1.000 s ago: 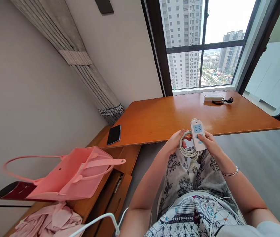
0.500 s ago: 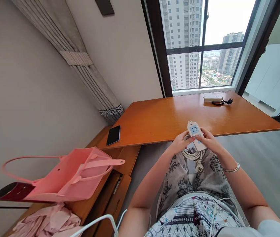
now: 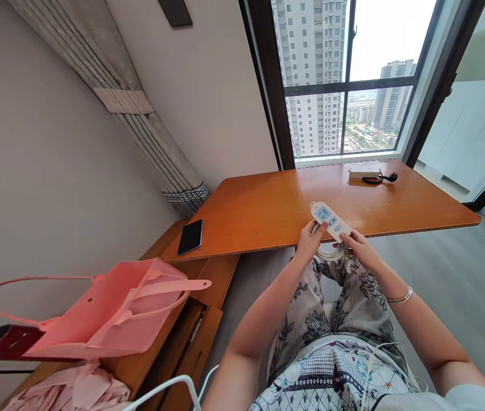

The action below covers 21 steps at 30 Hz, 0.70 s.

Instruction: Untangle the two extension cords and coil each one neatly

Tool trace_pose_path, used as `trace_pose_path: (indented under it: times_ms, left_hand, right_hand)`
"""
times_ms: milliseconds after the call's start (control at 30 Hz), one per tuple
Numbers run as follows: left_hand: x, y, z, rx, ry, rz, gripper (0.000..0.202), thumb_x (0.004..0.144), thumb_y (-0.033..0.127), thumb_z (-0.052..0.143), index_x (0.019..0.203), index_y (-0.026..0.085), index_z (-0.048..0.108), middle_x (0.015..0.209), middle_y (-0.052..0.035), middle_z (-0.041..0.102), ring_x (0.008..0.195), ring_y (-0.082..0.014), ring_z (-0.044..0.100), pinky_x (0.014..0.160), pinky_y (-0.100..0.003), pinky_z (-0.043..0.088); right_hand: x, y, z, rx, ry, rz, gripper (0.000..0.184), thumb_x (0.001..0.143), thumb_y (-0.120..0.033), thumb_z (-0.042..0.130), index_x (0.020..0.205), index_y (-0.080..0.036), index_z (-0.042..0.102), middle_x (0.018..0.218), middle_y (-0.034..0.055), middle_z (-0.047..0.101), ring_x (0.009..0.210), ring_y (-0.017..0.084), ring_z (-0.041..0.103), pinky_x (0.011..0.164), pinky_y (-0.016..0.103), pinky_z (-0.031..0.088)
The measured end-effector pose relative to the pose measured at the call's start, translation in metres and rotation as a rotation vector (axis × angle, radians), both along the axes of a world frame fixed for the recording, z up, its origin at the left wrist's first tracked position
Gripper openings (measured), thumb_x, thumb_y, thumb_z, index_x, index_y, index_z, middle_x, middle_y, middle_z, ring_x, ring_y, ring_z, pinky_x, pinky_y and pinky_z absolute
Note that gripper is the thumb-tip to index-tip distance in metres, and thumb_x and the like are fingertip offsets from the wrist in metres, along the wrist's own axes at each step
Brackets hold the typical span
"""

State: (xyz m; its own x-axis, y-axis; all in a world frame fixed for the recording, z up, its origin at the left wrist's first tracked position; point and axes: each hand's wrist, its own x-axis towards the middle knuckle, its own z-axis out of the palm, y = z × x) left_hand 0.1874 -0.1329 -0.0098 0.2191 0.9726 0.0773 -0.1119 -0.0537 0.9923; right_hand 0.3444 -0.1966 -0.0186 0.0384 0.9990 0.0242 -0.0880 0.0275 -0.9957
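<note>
A white power strip (image 3: 330,221) with blue socket faces is held between my two hands, over the near edge of the desk. Its far end points up and to the left. My left hand (image 3: 310,240) grips the left side, thumb on top. At the lower right end, my right hand (image 3: 360,246) closes its fingers on the strip. The strip's coiled white cable (image 3: 330,254) hangs beneath it, above my lap, partly hidden by the hands.
On the orange-brown desk (image 3: 259,211) lie a dark phone (image 3: 190,237) at the left and another white strip (image 3: 364,173) with a black plug at the far right. A pink bag (image 3: 109,314) and pink cloth (image 3: 71,394) rest on the wooden cabinet at left.
My hands have raised the power strip slightly and turned it, so its far end now points further left and more of its face shows. The cable coil rose with it.
</note>
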Motion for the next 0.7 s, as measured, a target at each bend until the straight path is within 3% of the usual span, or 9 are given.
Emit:
trace_pose_path:
  times_ms: [100,233,400,467,600,700]
  left_hand:
    - [0.007,-0.002,0.0,0.019,-0.018,0.002,0.056,0.068,0.061,0.077,0.099,0.015,0.069,0.072,0.0015,0.063,0.049,-0.0048,0.038,0.045,-0.02,0.033]
    - [0.015,-0.001,0.003,-0.01,-0.014,-0.021,0.049,0.073,0.057,0.075,0.1,0.017,0.068,0.077,0.0003,0.066,0.055,-0.0077,0.05,0.055,-0.022,0.047]
    - [0.015,0.017,-0.005,0.091,0.077,-0.091,0.041,0.088,0.048,0.064,0.118,0.02,0.064,0.114,-0.0085,0.071,0.097,-0.019,0.069,0.09,-0.031,0.053]
    - [0.006,0.03,-0.013,0.156,0.185,-0.051,0.041,0.093,0.043,0.057,0.127,0.02,0.059,0.127,-0.0121,0.068,0.113,-0.0216,0.066,0.1,-0.034,0.05]
    - [-0.031,0.058,-0.028,0.217,0.355,0.155,0.031,0.093,0.03,0.055,0.12,0.015,0.06,0.132,-0.017,0.063,0.128,-0.0269,0.056,0.113,-0.043,0.039]
    - [-0.059,0.073,-0.036,0.341,0.693,0.329,0.026,0.09,0.027,0.057,0.112,0.015,0.064,0.126,-0.0167,0.066,0.127,-0.0293,0.056,0.113,-0.045,0.039]
  right_hand:
    - [0.002,0.008,-0.003,0.038,0.073,-0.069,0.059,0.065,-0.068,0.077,0.101,-0.022,0.066,0.091,0.0038,0.072,0.083,0.022,0.067,0.074,0.033,0.052]
    - [0.006,0.018,-0.007,0.07,0.061,-0.146,0.056,0.063,-0.066,0.078,0.093,-0.02,0.066,0.078,0.0027,0.071,0.078,0.022,0.066,0.07,0.032,0.053]
    - [0.023,0.027,-0.002,0.036,0.026,-0.21,0.05,0.065,-0.063,0.077,0.091,-0.021,0.066,0.078,0.0016,0.072,0.07,0.019,0.068,0.061,0.028,0.054]
    - [0.042,0.033,0.006,0.019,0.016,-0.248,0.043,0.071,-0.056,0.077,0.094,-0.021,0.066,0.078,0.0009,0.071,0.068,0.017,0.069,0.059,0.025,0.054]
    - [0.102,0.054,0.024,-0.034,-0.028,-0.381,0.024,0.086,-0.039,0.068,0.093,-0.017,0.063,0.07,0.0022,0.068,0.059,0.014,0.065,0.05,0.021,0.049]
    - [0.151,0.07,0.03,-0.132,-0.162,-0.539,0.017,0.093,-0.031,0.059,0.087,-0.015,0.062,0.067,0.0033,0.065,0.056,0.013,0.063,0.048,0.021,0.048]
